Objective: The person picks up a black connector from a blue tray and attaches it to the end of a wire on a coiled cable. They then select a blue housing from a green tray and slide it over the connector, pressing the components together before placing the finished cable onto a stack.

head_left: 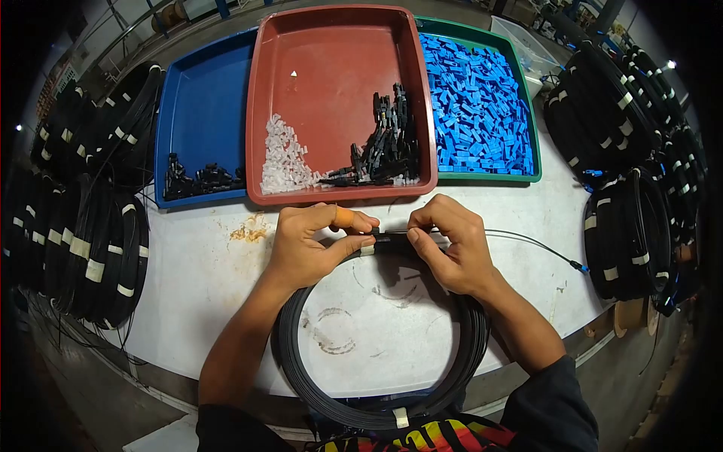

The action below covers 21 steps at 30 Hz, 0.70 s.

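Nearest the body, the black cable coil overhangs the near edge of the table, so a nudge from the torso could shift it and tug the work. Above its far side, the left hand pinches a small dark piece, perhaps a cable end, though fingertips hide much of it; a slack pinch could drop it. The right hand has thumb and forefinger closed on a thin black cable; sharp bending could kink it. Farther right, its blue-tipped end could snag on the stacked coils.
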{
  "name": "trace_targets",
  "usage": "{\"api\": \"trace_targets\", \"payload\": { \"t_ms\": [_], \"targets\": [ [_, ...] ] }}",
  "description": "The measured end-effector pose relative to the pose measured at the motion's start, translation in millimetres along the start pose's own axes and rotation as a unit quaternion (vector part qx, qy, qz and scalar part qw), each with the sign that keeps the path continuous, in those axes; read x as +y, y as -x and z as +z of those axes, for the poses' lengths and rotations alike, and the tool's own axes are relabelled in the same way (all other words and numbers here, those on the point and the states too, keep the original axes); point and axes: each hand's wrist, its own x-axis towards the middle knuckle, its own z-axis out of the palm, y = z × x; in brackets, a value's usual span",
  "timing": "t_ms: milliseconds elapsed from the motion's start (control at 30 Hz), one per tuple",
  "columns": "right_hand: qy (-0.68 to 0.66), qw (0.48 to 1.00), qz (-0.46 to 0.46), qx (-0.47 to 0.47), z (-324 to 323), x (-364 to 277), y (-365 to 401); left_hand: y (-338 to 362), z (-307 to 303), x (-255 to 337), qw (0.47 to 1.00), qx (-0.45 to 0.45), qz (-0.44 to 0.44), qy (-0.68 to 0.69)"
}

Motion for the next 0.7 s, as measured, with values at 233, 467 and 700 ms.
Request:
{"api": "trace_targets", "payload": {
  "t_ms": [233,467,700],
  "targets": [
    [0.000,1.000,0.000,-0.016,-0.1,-2.6,0.4,-1.3,0.5,2.2,1.000,0.002,0.019,0.005],
    [-0.001,1.000,0.008,-0.027,-1.5,-3.1,1.3,-1.7,-0.1,2.4,0.998,-0.013,0.054,-0.026],
    [-0.003,0.999,0.010,-0.051,-3.1,-2.3,1.5,-2.4,-1.9,4.3,0.998,-0.029,0.057,-0.010]
  ]
}}
